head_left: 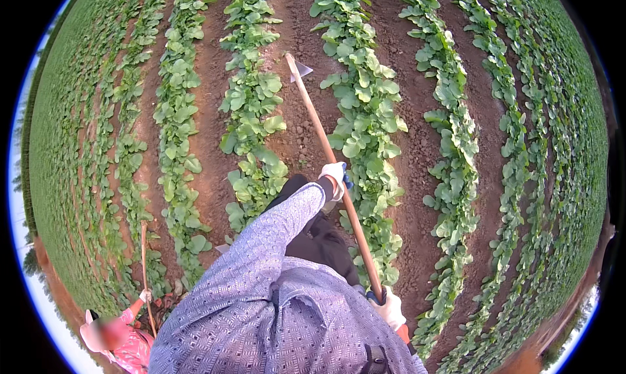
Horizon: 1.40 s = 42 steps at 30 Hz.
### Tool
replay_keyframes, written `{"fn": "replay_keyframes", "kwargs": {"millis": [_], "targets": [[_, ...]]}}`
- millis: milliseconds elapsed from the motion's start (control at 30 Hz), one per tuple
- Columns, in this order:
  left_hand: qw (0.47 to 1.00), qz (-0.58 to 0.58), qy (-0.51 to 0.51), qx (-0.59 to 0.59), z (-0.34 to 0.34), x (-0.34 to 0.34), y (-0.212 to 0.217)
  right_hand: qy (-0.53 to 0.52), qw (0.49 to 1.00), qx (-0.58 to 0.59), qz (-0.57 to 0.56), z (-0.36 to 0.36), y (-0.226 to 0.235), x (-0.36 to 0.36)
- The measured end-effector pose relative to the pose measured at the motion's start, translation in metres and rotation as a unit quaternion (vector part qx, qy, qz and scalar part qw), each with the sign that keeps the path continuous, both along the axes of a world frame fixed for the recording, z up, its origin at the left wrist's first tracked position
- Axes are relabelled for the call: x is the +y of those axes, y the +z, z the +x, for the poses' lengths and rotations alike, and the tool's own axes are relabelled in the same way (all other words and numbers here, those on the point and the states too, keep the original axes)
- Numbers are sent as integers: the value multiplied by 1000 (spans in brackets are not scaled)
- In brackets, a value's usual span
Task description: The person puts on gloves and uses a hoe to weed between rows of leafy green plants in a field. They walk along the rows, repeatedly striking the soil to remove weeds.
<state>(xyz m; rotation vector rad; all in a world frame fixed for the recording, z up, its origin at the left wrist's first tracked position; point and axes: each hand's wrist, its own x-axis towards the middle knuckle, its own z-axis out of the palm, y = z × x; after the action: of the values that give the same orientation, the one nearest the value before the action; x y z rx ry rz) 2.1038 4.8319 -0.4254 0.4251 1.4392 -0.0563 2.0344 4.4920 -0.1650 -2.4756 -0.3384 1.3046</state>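
Note:
A hoe (317,121) with a long wooden handle slants from my lower right to the far middle. Its pale, flat, pointed blade (302,69) is at the soil between two leafy rows. My left hand (335,176), in a white glove with blue on it, is wrapped round the middle of the handle. Lower down, my right hand (390,310) in the same kind of glove grips near the handle's end. Both sets of fingers are partly hidden.
Green leafy crop rows (364,106) run away from me on both sides, with strips of brown soil (417,178) between them. At the lower left another person (127,341) in pink holds a long wooden-handled tool (144,260). My dark trouser legs (323,243) stand among the plants.

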Motion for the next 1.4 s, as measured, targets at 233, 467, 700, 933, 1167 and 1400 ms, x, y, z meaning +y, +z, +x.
{"fn": "replay_keyframes", "kwargs": {"millis": [233, 467, 700, 933, 1167, 1400], "targets": [[990, 107, -90, -6, 89, 142, -13, -124, 985, 55, 107, 25, -60, 153], [946, 195, -246, 76, 62, 246, -125, -236, 915, 311, 99, 26, -113, 258], [988, 134, -59, 50, 9, 150, -70, -171, 931, 321, -8, 43, -62, 167], [983, 116, -135, 53, -24, 21, -53, -305, 896, 321, -21, 16, -19, 49], [993, -102, -61, 5, 12, 59, -40, -260, 936, 238, 1, 9, -49, 61], [995, 90, -42, -11, 120, 297, -58, -45, 998, 25, 23, 92, -90, 313]]}}
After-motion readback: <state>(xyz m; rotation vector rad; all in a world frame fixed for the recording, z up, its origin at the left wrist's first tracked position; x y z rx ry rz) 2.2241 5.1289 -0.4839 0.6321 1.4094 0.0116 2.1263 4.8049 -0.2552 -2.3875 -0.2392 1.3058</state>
